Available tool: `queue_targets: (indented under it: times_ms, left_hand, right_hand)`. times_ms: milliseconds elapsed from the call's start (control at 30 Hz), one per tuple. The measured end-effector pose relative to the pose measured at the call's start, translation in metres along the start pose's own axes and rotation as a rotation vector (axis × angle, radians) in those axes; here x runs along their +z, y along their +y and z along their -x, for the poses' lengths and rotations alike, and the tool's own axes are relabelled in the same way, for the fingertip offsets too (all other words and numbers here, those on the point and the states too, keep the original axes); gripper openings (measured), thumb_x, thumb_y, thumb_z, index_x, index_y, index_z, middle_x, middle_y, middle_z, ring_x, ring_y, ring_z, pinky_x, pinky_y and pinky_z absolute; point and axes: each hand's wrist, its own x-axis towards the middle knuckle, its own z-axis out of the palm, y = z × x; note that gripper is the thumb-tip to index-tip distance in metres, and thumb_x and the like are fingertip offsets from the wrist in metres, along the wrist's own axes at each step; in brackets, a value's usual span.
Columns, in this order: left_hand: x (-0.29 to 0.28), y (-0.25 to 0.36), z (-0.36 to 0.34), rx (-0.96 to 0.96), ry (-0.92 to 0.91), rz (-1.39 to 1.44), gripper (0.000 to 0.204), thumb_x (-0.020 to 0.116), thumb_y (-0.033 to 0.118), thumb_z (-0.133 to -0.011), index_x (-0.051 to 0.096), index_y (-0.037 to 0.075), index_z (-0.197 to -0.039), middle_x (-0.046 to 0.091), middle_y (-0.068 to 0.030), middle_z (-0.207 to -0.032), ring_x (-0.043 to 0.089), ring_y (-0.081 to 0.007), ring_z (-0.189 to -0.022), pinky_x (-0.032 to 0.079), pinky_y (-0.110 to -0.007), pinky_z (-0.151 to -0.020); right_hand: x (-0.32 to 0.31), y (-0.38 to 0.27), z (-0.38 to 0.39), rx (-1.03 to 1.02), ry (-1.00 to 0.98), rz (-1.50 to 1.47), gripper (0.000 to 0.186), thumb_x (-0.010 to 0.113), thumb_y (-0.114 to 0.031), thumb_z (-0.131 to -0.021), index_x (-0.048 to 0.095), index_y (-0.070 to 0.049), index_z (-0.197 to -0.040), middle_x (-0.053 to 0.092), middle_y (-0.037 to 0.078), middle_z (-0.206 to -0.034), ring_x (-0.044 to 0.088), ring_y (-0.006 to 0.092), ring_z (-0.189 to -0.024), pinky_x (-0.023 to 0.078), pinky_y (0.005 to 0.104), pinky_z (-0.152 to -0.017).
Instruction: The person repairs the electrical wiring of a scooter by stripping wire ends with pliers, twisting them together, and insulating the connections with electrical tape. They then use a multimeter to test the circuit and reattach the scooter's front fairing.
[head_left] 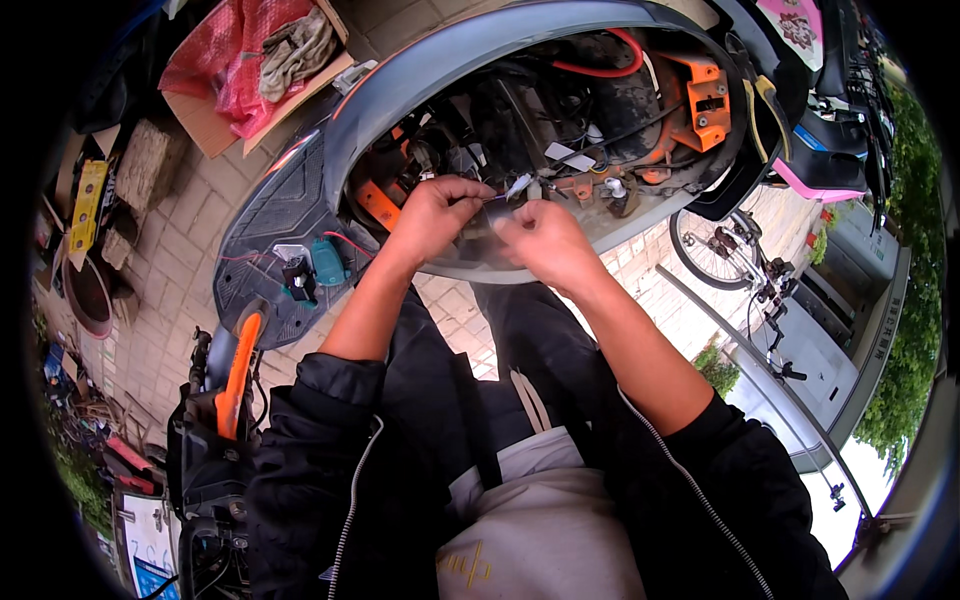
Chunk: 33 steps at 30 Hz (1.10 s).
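Both my hands work over the opened body of a scooter (440,85), whose inside shows cables and orange frame parts. My left hand (436,218) is closed, thumb and forefinger pinching a thin wire (494,198). Beside it, my right hand (550,245) has its fingers curled together, slightly blurred; what they hold is hidden. A white plug-like connector (518,186) lies just beyond the fingertips, between the two hands. Another white connector (615,188) sits farther right inside the shell. A thick red cable (625,60) curves at the far side of the opening.
On the scooter's footboard (265,215) lie a teal device (327,261) and a black part (298,278). A cardboard box (205,120) with red bubble wrap and a grey glove stands far left. A bicycle (735,250) is at the right. Wooden blocks (148,165) lie left.
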Motion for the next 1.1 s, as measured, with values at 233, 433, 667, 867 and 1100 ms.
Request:
queue_targets:
  times_ms: [233, 433, 667, 867, 1100]
  left_hand:
    - [0.002, -0.004, 0.004, 0.042, -0.006, -0.005, 0.023, 0.057, 0.000, -0.084, 0.070, 0.002, -0.102, 0.064, -0.0089, -0.091, 0.061, -0.0179, -0.085, 0.048, -0.029, -0.077]
    - [0.009, -0.005, 0.004, 0.115, 0.045, -0.040, 0.024, 0.056, -0.001, -0.084, 0.069, 0.004, -0.104, 0.063, -0.0094, -0.091, 0.061, -0.0198, -0.086, 0.048, -0.030, -0.079]
    - [0.010, -0.015, 0.007, -0.026, 0.068, 0.199, 0.023, 0.059, 0.004, -0.087, 0.065, 0.000, -0.109, 0.062, -0.0023, -0.085, 0.058, -0.0099, -0.075, 0.048, -0.026, -0.071]
    - [0.011, -0.019, 0.010, 0.036, 0.090, 0.286, 0.038, 0.060, -0.003, -0.082, 0.046, -0.006, -0.117, 0.058, -0.0025, -0.080, 0.054, -0.0065, -0.071, 0.046, -0.021, -0.064]
    - [0.005, -0.010, 0.010, 0.072, 0.141, 0.185, 0.039, 0.059, -0.005, -0.080, 0.044, -0.006, -0.116, 0.059, -0.0054, -0.081, 0.054, -0.0086, -0.071, 0.047, -0.023, -0.066]
  right_hand:
    - [-0.001, 0.002, 0.002, -0.056, -0.003, -0.018, 0.027, 0.065, -0.022, -0.083, 0.061, 0.004, -0.079, 0.063, 0.012, -0.069, 0.061, 0.0220, -0.064, 0.047, 0.0360, -0.063]
    - [-0.005, -0.007, 0.005, 0.010, -0.102, -0.155, 0.023, 0.064, -0.017, -0.086, 0.057, 0.004, -0.086, 0.062, 0.009, -0.079, 0.064, 0.0155, -0.070, 0.051, 0.0268, -0.061]
    - [-0.019, -0.015, 0.005, 0.011, -0.206, -0.347, 0.026, 0.068, -0.007, -0.082, 0.056, 0.006, -0.100, 0.062, 0.008, -0.082, 0.056, 0.0112, -0.060, 0.047, 0.0244, -0.056]
    - [-0.014, -0.028, -0.017, -0.157, 0.075, -0.273, 0.034, 0.070, -0.011, -0.081, 0.054, 0.006, -0.106, 0.065, 0.010, -0.087, 0.058, 0.0111, -0.069, 0.047, 0.0240, -0.059]
    - [-0.012, -0.015, -0.032, -0.376, -0.024, 0.131, 0.044, 0.067, -0.014, -0.081, 0.052, 0.002, -0.119, 0.067, 0.016, -0.099, 0.065, 0.0251, -0.090, 0.049, 0.0335, -0.080]
